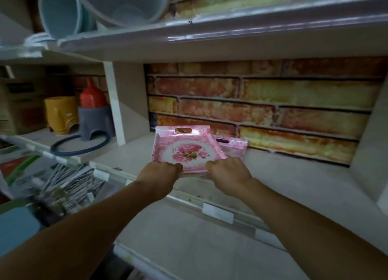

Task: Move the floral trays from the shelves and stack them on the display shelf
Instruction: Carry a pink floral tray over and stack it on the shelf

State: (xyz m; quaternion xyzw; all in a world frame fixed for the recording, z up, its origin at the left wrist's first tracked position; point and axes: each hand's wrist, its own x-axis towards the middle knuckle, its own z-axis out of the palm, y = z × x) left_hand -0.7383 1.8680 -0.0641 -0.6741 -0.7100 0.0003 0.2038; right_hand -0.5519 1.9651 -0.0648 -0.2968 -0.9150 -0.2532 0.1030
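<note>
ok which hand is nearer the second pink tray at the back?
Right. The right hand grips the front tray just below the rear tray; the left hand is further left.

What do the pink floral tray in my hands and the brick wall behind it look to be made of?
Pink floral tray: likely melamine or hard plastic, glossy, with printed flowers and a moulded handle slot. Brick wall: probably a printed panel or wallpaper; it looks flat and faintly shiny, though blur leaves this open.

1. A floral tray [186, 149] is lying on the display shelf [294, 174], near its front edge.
2. A second tray [233, 146] is sitting behind and to its right, against the brick-pattern back wall [273, 103].
3. The left hand [161, 171] and right hand [227, 169] are gripping the front tray's near edge.
4. Two stools [79, 117] are standing left of the divider panel [114, 103].
</note>
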